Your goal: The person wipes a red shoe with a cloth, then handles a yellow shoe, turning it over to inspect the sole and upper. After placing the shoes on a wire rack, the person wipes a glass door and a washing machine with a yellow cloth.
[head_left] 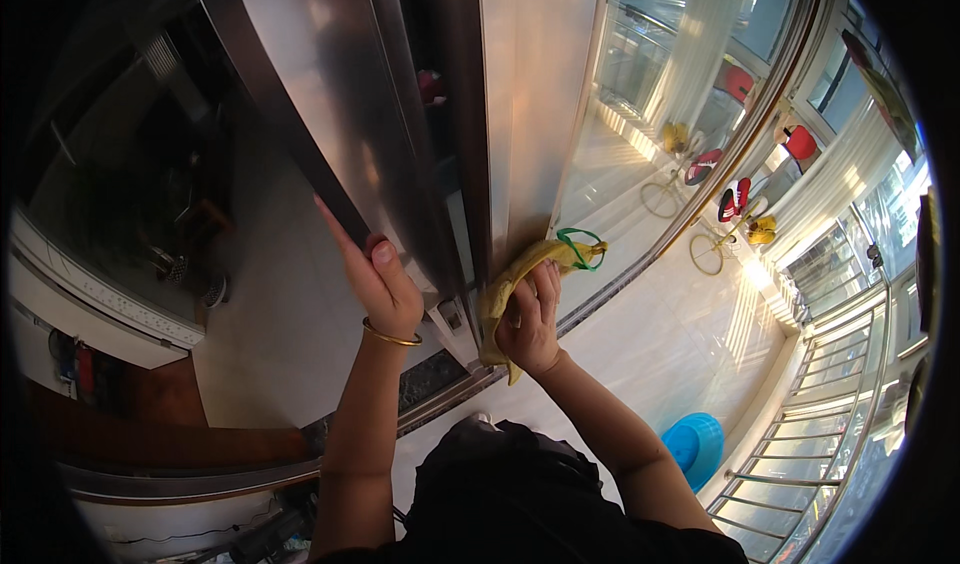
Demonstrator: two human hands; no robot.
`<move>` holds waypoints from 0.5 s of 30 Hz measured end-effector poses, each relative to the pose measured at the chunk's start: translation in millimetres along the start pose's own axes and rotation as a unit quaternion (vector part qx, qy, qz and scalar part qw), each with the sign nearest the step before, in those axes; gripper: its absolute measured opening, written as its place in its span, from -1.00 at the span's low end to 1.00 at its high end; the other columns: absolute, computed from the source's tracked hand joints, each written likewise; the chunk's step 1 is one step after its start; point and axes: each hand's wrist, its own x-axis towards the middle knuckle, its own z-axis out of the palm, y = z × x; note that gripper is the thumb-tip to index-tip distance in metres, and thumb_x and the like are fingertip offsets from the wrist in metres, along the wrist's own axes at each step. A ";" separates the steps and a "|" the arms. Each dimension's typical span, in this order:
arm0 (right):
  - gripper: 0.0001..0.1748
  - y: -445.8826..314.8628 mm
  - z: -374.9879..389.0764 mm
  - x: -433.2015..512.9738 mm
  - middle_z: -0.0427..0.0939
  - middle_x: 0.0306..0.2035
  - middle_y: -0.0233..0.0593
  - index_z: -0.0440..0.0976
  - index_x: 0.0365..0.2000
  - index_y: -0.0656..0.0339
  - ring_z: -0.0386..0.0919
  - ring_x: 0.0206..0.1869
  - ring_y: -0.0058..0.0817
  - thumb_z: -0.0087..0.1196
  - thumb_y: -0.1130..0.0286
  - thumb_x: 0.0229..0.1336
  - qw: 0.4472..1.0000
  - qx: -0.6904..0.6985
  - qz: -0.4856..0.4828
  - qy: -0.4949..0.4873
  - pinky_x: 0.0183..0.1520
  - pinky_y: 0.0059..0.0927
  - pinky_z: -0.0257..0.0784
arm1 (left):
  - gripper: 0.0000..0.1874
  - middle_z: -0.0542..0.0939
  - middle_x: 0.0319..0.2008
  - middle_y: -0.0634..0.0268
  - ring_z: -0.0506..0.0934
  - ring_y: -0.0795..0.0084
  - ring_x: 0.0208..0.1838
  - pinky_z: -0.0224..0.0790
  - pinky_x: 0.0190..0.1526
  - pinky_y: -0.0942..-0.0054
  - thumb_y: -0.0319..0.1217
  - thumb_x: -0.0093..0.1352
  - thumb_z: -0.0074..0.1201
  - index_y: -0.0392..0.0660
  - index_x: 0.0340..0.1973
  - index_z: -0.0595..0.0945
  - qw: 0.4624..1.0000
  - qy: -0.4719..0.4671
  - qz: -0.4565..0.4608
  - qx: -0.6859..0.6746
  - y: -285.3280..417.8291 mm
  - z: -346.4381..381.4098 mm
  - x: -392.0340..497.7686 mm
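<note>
My right hand (532, 324) presses a yellow cloth (517, 279) with a green loop (581, 249) against the lower part of a metal-coloured sliding door frame (529, 114). The cloth is bunched under my fingers, and part of it hangs below them. My left hand (386, 283), with a gold bangle (391, 337) at the wrist, is at the edge of another dark-framed door panel (277, 121). Its thumb lies on the near side of that edge and its fingers are partly hidden behind it.
The floor track (442, 403) runs below the doors. At the right are a blue plastic basin (697, 448), a metal railing (802, 436), a white curtain (832, 174), red shoes (733, 199) and yellow shoes (762, 229). The glass panel (637, 136) reflects the shoes and curtain.
</note>
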 end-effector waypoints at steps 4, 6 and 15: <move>-0.31 7.1 3.8 -13.1 0.28 0.19 0.11 0.33 0.07 0.28 0.25 0.28 0.15 0.33 0.56 -0.16 1.000 -0.007 -0.005 -0.004 0.37 0.16 0.11 | -0.29 0.46 -0.07 0.18 0.29 0.59 -0.40 0.24 -0.30 0.63 -0.28 0.55 -0.36 -0.39 0.45 -0.20 1.000 -0.016 -0.017 -0.014 5.8 -1.0 -0.5; -0.32 12.1 0.6 -26.4 0.26 0.20 0.14 0.33 0.06 0.29 0.25 0.27 0.17 0.32 0.56 -0.16 1.000 0.002 0.000 -0.031 0.36 0.16 0.11 | -0.30 0.45 -0.01 0.15 0.31 0.57 -0.38 0.26 -0.27 0.63 -0.28 0.55 -0.36 -0.39 0.45 -0.20 0.999 -0.021 -0.023 -0.022 4.7 0.4 -1.2; -0.28 5.0 -0.6 8.5 0.21 0.23 0.19 0.30 0.08 0.31 0.20 0.30 0.22 0.34 0.56 -0.18 1.000 0.002 -0.002 0.011 0.37 0.13 0.07 | -0.31 0.24 0.34 -0.01 0.34 0.54 -0.29 0.29 -0.23 0.60 -0.26 0.56 -0.36 -0.40 0.44 -0.16 1.000 -0.013 -0.006 0.007 -8.6 2.5 -5.4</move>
